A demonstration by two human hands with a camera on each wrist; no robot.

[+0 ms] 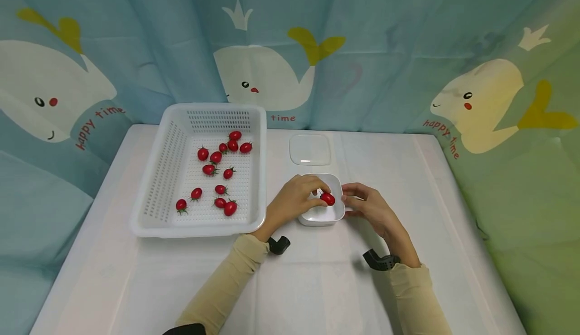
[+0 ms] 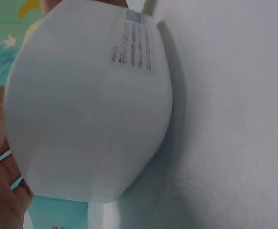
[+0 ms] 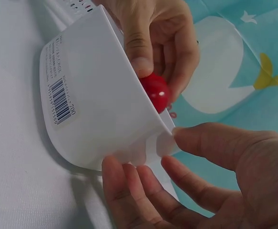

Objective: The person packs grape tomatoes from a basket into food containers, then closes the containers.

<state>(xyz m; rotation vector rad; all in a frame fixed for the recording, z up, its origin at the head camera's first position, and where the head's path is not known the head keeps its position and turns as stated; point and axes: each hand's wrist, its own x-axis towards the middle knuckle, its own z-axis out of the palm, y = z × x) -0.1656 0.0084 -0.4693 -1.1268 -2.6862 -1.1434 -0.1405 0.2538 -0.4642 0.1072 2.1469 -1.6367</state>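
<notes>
Placing looks to be in hand: the left hand [image 1: 296, 196] pinches a red tomato [image 1: 328, 199] at the opening of the white container [image 1: 322, 218], right of the basket [image 1: 262, 174]; the right hand [image 1: 369, 208] (fingers loosely bent) touches its right side. Next calls for lowering, then letting go.
</notes>
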